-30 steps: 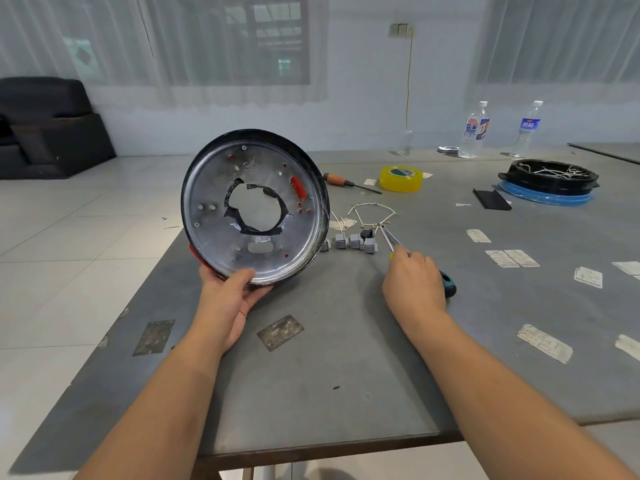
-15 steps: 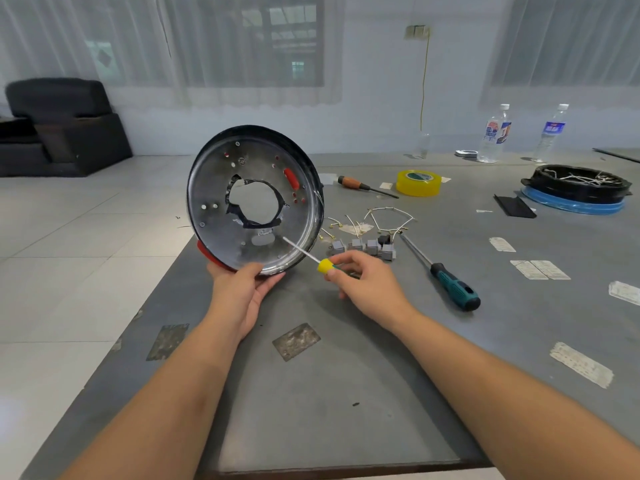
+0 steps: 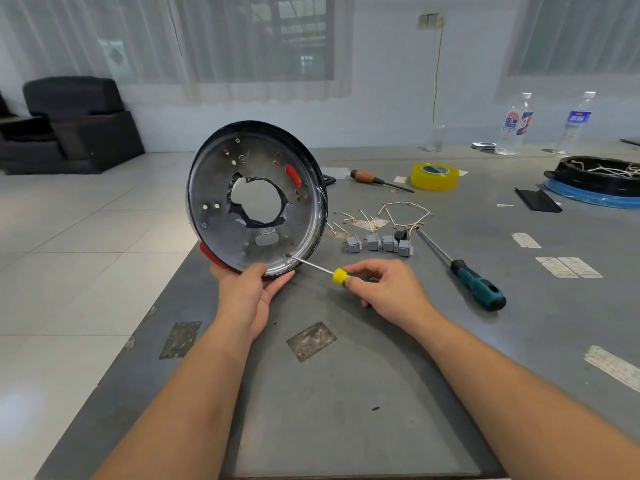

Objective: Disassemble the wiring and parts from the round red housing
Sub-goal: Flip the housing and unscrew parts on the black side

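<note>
The round red housing (image 3: 211,188) stands on edge at the table's left side, its silver inner face with a large centre hole turned toward me. My left hand (image 3: 247,289) grips its lower rim from below. My right hand (image 3: 384,289) holds a small yellow-and-green screwdriver (image 3: 337,276), whose tip touches a screw near the housing's lower edge. Removed white wires (image 3: 401,213) and several grey connector blocks (image 3: 381,243) lie on the table just right of the housing.
A teal-handled screwdriver (image 3: 476,289) lies to the right of my right hand. Farther back sit an orange-handled screwdriver (image 3: 369,177), yellow tape roll (image 3: 434,176), two water bottles (image 3: 516,124) and a black-and-blue housing (image 3: 599,187). The grey table (image 3: 346,393) ends at left, near the housing.
My right hand left the teal screwdriver on the table, took up the small yellow-and-green one, and brought its tip down to a screw at the housing's lower edge.
</note>
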`<state>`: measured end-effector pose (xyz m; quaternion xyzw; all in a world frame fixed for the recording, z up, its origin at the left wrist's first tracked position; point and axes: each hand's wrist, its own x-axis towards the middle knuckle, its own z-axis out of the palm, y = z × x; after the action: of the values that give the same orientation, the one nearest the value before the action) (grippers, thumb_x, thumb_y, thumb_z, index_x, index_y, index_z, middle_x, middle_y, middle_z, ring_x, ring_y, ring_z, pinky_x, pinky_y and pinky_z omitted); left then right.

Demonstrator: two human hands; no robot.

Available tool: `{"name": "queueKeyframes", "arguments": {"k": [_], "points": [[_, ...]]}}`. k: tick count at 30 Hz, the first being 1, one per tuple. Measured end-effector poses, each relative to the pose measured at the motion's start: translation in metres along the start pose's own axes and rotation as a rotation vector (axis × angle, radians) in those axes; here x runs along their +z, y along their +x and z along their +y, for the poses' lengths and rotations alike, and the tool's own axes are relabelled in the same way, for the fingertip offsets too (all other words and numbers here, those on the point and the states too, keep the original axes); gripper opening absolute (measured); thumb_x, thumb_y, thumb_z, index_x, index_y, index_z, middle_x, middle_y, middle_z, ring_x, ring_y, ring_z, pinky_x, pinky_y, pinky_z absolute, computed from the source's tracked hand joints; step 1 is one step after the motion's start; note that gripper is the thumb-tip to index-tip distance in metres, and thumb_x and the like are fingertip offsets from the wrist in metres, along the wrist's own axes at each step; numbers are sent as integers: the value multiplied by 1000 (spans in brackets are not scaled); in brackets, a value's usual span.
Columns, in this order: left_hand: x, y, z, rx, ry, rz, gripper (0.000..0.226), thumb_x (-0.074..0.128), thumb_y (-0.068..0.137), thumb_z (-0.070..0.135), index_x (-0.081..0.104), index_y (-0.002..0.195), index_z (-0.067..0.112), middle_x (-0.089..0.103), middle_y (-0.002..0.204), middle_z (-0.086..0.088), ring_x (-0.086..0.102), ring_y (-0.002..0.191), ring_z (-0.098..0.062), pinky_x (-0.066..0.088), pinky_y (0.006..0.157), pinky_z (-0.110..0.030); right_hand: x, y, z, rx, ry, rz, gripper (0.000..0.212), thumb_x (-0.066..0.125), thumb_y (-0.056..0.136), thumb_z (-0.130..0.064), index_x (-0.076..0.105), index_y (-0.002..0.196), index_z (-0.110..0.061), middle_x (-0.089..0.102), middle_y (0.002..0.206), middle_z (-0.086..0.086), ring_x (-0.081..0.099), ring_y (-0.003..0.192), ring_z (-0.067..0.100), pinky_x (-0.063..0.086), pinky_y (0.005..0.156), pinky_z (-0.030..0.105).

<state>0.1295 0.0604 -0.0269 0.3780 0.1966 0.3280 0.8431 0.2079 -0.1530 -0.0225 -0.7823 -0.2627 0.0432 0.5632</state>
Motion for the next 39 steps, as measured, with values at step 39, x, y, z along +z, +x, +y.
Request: {"name": "queueKeyframes", "arguments": {"k": [39], "points": [[9,-15,-1,203,198,-30,62,47,96,-14,42,112,46,55,132,9,65,121,-27,66,77,-47,-1,-21,-18,-723,-926,130,29,70,91,-20,75,119,-21,72,103,0,69,73,32,54,50,38]]}}
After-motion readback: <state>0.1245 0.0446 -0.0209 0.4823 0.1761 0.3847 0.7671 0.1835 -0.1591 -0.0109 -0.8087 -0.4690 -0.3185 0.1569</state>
